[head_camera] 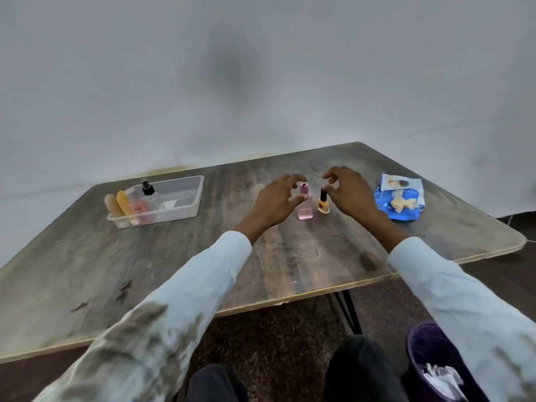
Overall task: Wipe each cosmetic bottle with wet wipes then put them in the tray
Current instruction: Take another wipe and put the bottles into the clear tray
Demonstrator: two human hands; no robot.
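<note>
Apparently well past halfway: the clear tray (pixel 185 195) at the table's (pixel 87 271) far left is already holding four or so bottles (pixel 132 206), bunched at its near-left end, among them a clear one with a black spray top. Two are still standing out on the table mid-centre, just beside each other: a pink bottle (pixel 305 206) and a small yellow nail-polish bottle (pixel 323 203). The left hand (pixel 275 201) is hovering at the pink bottle, fingers (pixel 293 181) curved and apart around its cap, thumb at or almost at the glass; contact is hard to tell. The right hand (pixel 348 192) is reaching over the yellow one, fingers loosely curled, gripping nothing. No wipe is showing in either hand. The wet-wipe pack (pixel 400 198) is lying at the right, well apart from the tray. Judging so: two bottles left to wipe and stow.
</note>
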